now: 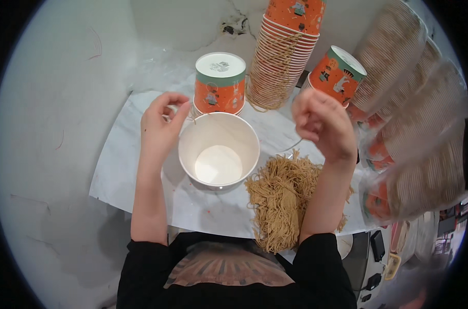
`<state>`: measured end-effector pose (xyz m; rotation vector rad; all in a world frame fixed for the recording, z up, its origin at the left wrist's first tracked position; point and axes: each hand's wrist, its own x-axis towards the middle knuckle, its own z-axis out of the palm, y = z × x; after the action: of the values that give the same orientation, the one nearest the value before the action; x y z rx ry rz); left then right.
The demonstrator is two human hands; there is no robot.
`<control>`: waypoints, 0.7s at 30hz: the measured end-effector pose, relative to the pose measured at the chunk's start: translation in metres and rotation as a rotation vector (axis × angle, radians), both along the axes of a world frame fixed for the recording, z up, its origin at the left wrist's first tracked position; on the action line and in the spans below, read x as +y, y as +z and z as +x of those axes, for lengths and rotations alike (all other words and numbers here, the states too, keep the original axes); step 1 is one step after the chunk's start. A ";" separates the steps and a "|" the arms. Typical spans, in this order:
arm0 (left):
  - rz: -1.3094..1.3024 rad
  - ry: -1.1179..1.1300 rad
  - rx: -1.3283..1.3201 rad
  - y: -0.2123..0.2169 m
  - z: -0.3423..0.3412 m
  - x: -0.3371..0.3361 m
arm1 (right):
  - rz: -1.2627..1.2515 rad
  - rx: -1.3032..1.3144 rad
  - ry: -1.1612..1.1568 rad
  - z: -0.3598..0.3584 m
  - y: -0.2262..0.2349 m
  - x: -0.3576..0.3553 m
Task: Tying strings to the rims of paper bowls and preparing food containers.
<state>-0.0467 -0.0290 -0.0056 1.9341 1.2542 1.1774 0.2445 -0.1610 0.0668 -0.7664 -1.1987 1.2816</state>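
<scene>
A white-lined paper bucket (219, 162) stands upright in front of me, its open mouth facing up. Beside its left rim is my left hand (160, 123), thumb and fingers pinched together; a short bit of tan cord shows near the fingertips, but what they hold is unclear. To the right, my right hand (324, 122) is raised with curled fingers, slightly blurred. A thin greyish line runs below it, and what sits inside the fingers is hidden. Beneath my right forearm lies a heap of tan cords (280, 201).
Behind the open bucket, an upside-down orange and green bucket (220, 92) stands. A tall nested stack (277, 64) with tan cords along its side rises behind. Another upturned bucket (339, 74) is at right, beside plastic-wrapped bucket stacks (414, 108). A pale sheet (125, 149) covers the work surface.
</scene>
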 end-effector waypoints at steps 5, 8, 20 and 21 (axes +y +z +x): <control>-0.250 -0.680 -0.325 0.052 0.029 -0.059 | -0.107 -0.165 0.075 -0.037 0.000 -0.001; -0.292 -0.715 -0.293 0.054 0.035 -0.063 | -0.062 -0.223 0.025 -0.042 -0.005 0.003; -0.363 -0.658 -0.204 0.054 0.037 -0.058 | 0.093 -0.527 -0.197 -0.049 -0.009 0.005; -0.371 -0.657 -0.205 0.053 0.037 -0.057 | 0.104 -0.516 -0.227 -0.051 -0.009 0.005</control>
<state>-0.0097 -0.0862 0.0470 1.6920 0.5932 0.7157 0.1938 -0.1558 0.0580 -1.1631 -1.5213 0.8492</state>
